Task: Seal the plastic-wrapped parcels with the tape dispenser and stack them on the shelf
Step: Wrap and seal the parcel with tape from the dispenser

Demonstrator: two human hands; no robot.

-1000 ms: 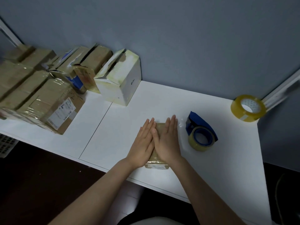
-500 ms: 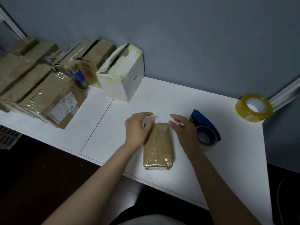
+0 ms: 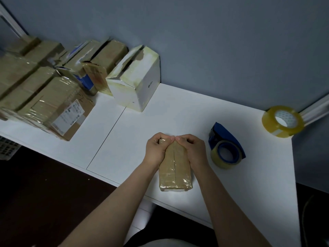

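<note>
On the table (image 3: 178, 111), left hand (image 3: 155, 148) and right hand (image 3: 193, 148) grip the wrapped parcel (image 3: 175, 173).

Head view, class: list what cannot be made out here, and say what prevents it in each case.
1. Far end of the parcel: head view, covered by the left hand and right hand.
2. Shipping label: head view, print too small and blurred.
3. Stacked boxes: head view, blurred and cut off by the left edge.
</note>
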